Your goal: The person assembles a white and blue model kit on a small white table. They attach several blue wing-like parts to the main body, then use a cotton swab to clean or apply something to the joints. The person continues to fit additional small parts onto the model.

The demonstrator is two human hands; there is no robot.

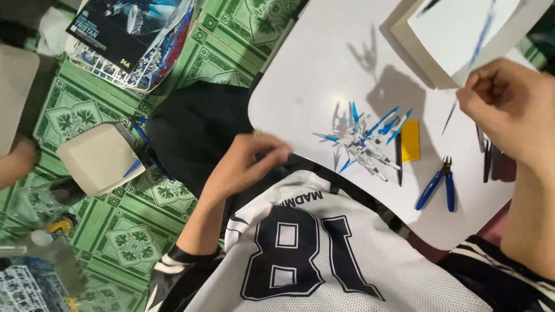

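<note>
My right hand point(509, 110) is raised over the right side of the white table point(312, 75), fingers pinched on a long thin blue part point(450, 118). My left hand point(248, 164) rests at the table's near edge with fingers curled; whether it holds anything is hidden. Between the hands a white and blue model figure point(361, 141) with spiky wings lies on the table. A yellow pad point(410, 140), a black pen-like tool point(399, 159) and blue-handled nippers point(436, 185) lie just right of it.
An open white box point(445, 40) stands at the table's far right, with dark tools point(488, 159) below my right hand. On the green patterned floor lie a model kit box point(133, 34), a white box point(98, 159) and a bottle point(40, 237). Another person's arm point(14, 162) shows at left.
</note>
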